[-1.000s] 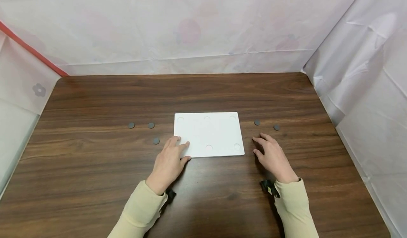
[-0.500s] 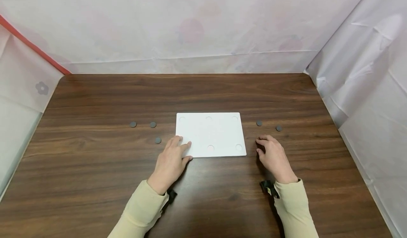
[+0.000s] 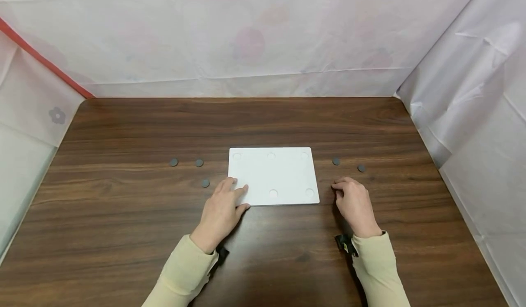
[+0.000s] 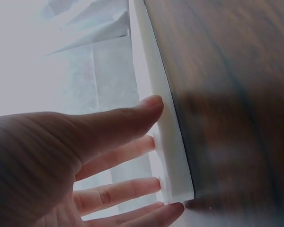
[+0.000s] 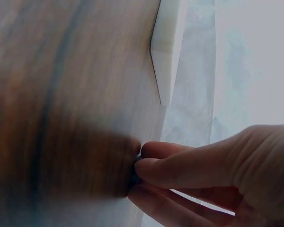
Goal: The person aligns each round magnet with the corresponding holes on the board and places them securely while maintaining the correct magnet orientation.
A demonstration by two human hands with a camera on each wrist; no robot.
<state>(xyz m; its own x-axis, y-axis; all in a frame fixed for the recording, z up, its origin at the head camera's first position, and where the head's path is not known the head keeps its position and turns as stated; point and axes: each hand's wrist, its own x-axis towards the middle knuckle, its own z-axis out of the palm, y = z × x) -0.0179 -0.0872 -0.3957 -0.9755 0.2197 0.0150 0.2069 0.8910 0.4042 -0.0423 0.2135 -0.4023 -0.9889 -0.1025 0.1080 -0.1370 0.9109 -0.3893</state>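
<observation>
A white rectangular board with shallow round recesses lies in the middle of the table. My left hand rests on its near left corner, fingers spread on the top and thumb against the front edge. That hand covers the corner. To the right of the board, my right hand is low over the table. Its thumb and fingers pinch a small dark disc, mostly hidden by the fingertips. Beyond this hand lie two grey discs, one nearer and one farther right.
Left of the board, three more grey discs lie flat: one at far left, one beside it and one nearer my left hand. The dark wood table ends at white patterned curtains behind and at both sides.
The fingers and thumb of my right hand have come together in a pinch on the small dark disc. My left hand stays on the board. The head view has shifted slightly.
</observation>
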